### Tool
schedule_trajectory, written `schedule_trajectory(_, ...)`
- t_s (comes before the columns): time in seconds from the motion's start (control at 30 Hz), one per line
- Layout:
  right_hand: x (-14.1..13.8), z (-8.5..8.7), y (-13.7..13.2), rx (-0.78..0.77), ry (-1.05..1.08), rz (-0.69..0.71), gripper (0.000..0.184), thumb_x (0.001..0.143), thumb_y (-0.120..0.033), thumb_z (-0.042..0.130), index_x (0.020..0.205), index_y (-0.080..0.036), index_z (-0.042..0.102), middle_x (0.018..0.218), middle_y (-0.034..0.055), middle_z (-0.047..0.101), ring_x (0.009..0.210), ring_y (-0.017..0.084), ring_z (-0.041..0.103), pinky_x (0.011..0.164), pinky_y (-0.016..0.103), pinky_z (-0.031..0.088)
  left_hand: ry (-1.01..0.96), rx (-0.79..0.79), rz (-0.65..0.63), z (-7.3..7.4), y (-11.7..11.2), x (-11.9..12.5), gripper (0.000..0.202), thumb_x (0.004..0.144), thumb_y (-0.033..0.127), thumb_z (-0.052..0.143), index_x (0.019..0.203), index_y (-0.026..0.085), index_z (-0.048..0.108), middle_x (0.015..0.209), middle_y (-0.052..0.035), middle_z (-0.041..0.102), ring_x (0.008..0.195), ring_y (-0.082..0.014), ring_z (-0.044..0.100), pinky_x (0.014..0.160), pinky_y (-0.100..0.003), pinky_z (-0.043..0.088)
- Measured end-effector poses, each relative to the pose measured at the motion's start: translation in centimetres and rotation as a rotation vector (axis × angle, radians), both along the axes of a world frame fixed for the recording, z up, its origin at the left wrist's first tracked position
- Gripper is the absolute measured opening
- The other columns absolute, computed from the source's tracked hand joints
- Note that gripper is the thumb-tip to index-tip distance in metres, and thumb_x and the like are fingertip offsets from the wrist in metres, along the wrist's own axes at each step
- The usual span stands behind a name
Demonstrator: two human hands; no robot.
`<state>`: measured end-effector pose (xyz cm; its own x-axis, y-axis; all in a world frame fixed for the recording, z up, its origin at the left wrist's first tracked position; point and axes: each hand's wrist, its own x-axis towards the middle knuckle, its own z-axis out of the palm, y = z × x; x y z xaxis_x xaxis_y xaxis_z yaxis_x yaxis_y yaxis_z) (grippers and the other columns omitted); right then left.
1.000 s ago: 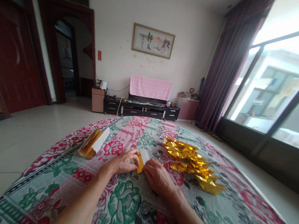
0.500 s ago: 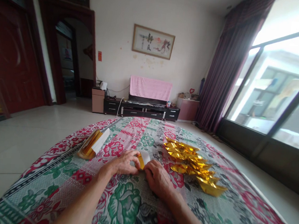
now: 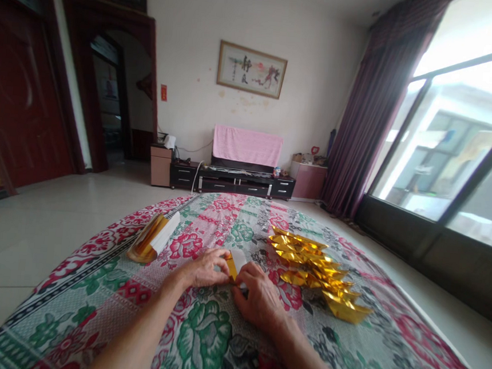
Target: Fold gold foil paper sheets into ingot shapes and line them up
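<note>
Both my hands rest on a flowered cloth (image 3: 198, 341) and pinch a small sheet of gold paper (image 3: 234, 263) with a white back between them. My left hand (image 3: 204, 271) presses its left side with fingers curled. My right hand (image 3: 257, 297) grips its right edge, fingers closed over the fold. A row of folded gold paper ingots (image 3: 316, 268) lies just to the right of my right hand. A stack of flat gold sheets (image 3: 151, 238) lies to the left, beyond my left hand.
The cloth covers a large round surface with tiled floor (image 3: 30, 234) around it. A low black TV cabinet (image 3: 233, 180) with a pink cover stands at the far wall. Big windows and a dark curtain (image 3: 373, 109) are on the right, dark wooden doors on the left.
My right hand has slid a little toward me and closed more over the sheet, which now shows less gold and is folded tighter. My left hand has barely moved.
</note>
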<state>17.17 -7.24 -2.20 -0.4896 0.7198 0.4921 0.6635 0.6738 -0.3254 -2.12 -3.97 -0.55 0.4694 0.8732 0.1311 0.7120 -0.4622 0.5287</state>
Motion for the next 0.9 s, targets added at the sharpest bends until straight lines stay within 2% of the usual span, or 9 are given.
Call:
schedule_trajectory(0.17,0.6,-0.5,0.5,-0.014,0.046,0.033,0.008,0.073,-0.011,0.053,0.073,-0.018,0.058,0.085,0.0034,0.055,0.081,0.014,0.053,0.074,0.023,0.042,0.015,0.009,0.028,0.3,-0.3,0.4,0.015,0.073,0.034,0.06,0.074,0.022,0.069,0.125,-0.0014,0.053,0.118,-0.0207,0.043,0.103,-0.033,0.031)
schedule_trajectory(0.3,0.8,-0.7,0.7,-0.018,0.062,0.072,0.011,0.073,-0.01,0.053,0.072,-0.018,0.06,0.086,0.0032,0.057,0.08,0.013,0.054,0.074,0.023,0.042,0.022,0.033,0.041,-0.1,-0.2,0.7,0.017,0.074,0.034,0.058,0.072,0.021,0.069,0.122,-0.0021,0.053,0.115,-0.0212,0.045,0.101,-0.033,0.031)
schedule_trajectory(0.47,0.9,-0.5,0.9,-0.046,0.099,0.082,0.011,0.072,-0.009,0.054,0.071,-0.017,0.061,0.084,0.0037,0.058,0.077,0.013,0.055,0.072,0.022,0.044,0.038,0.093,0.047,-0.8,0.2,0.7,0.015,0.074,0.033,0.059,0.069,0.022,0.069,0.119,-0.0016,0.055,0.113,-0.0212,0.045,0.1,-0.034,0.033)
schedule_trajectory(0.7,1.6,-0.2,1.2,-0.085,0.138,0.179,0.014,0.069,-0.007,0.058,0.067,-0.019,0.065,0.08,0.0008,0.061,0.074,0.01,0.056,0.069,0.019,0.043,0.063,0.135,0.073,-0.7,-0.1,1.2,0.015,0.073,0.031,0.059,0.064,0.021,0.066,0.113,-0.002,0.057,0.111,-0.0207,0.047,0.097,-0.033,0.035)
schedule_trajectory(0.9,2.0,-0.3,1.5,-0.096,0.131,0.186,0.015,0.069,-0.008,0.059,0.07,-0.021,0.069,0.081,-0.0002,0.062,0.072,0.009,0.057,0.068,0.019,0.043,0.068,0.18,0.098,-1.1,0.0,1.6,0.015,0.072,0.029,0.058,0.061,0.02,0.064,0.112,-0.0026,0.057,0.108,-0.0208,0.048,0.097,-0.034,0.036)
